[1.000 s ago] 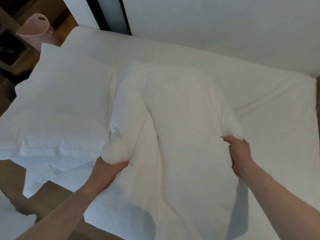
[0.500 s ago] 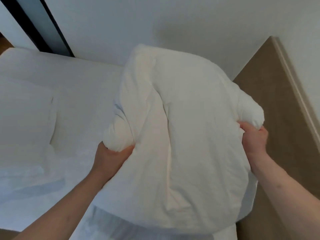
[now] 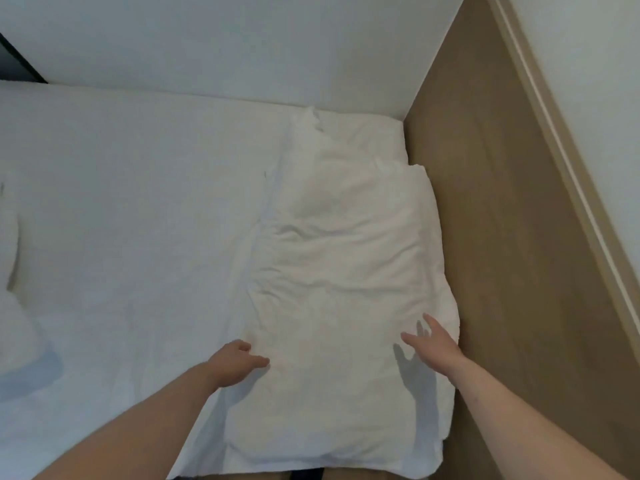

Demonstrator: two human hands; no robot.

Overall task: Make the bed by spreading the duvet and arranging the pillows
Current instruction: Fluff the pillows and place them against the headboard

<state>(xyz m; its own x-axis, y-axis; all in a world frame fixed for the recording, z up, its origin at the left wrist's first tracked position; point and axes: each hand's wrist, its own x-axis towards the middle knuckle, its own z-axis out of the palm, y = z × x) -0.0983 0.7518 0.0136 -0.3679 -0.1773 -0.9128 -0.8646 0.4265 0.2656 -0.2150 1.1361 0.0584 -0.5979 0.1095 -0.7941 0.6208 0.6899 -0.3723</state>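
Observation:
A white pillow [image 3: 346, 265] lies flat and wrinkled along the right side of the bed [image 3: 138, 220], against the wooden panel. My left hand [image 3: 237, 363] rests at the pillow's near left edge with fingers loosely curled, gripping nothing. My right hand [image 3: 434, 344] hovers just above the pillow's near right part, fingers spread, casting a shadow on it. Another white pillow [image 3: 10, 271] shows partly at the left edge of the view.
A white wall [image 3: 225, 46] runs behind the bed. A brown wooden panel [image 3: 502, 237] borders the bed on the right, with a pale trim strip [image 3: 568, 161] beyond it. A dark frame [image 3: 17, 60] shows at the far left corner.
The pillow, held up in both hands, has been carried right and now lies on the bed by the wooden panel. Both hands have let go of it.

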